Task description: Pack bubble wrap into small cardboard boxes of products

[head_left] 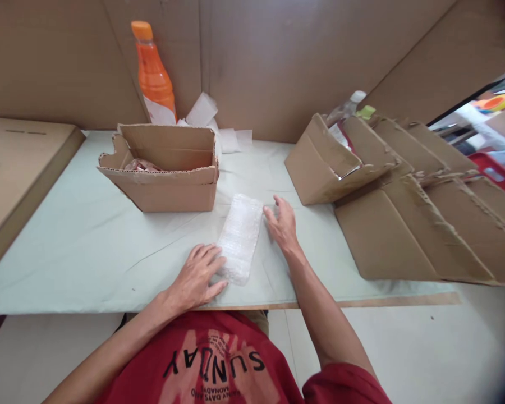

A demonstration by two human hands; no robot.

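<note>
A flat, whitish bubble wrap bag [242, 238] lies slightly slanted on the pale green table cover, close to the front edge. Beside its lower left side rests my left hand [202, 275], palm down with fingers spread, the fingertips at the bag's edge. On the other side, my right hand [281, 224] is near the upper right edge of the bag, thumb and fingers apart and holding nothing. Whether the right fingertips touch the bag, I cannot tell.
An open cardboard box [174, 191] with something wrapped in plastic stands behind left. Beyond it are an orange bottle [154, 78] and crumpled white paper [229, 140]. Several cut cardboard bins [387, 230] stand at right, one holding bottles. A flat carton [21, 174] lies far left.
</note>
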